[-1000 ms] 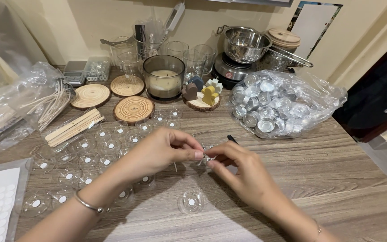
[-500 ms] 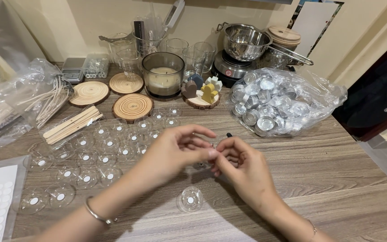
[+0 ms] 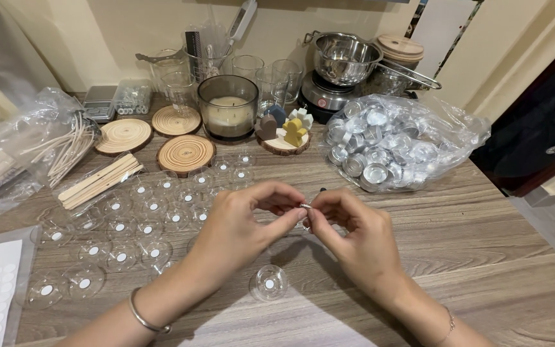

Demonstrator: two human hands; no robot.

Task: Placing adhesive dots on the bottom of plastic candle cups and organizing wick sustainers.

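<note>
1. The left hand [image 3: 239, 225] and right hand [image 3: 354, 234] meet fingertip to fingertip, both pinched shut on one small silver metal wick tab [image 3: 305, 207] held between them above the table.
2. The tab is too small to tell its axis; both hands are equally near.
3. A clear round plastic candle cup [image 3: 269, 283] sits just below the hands, toward the person.
4. More cups spread left of the hands on the grey wood-grain table [image 3: 483, 244].
</note>
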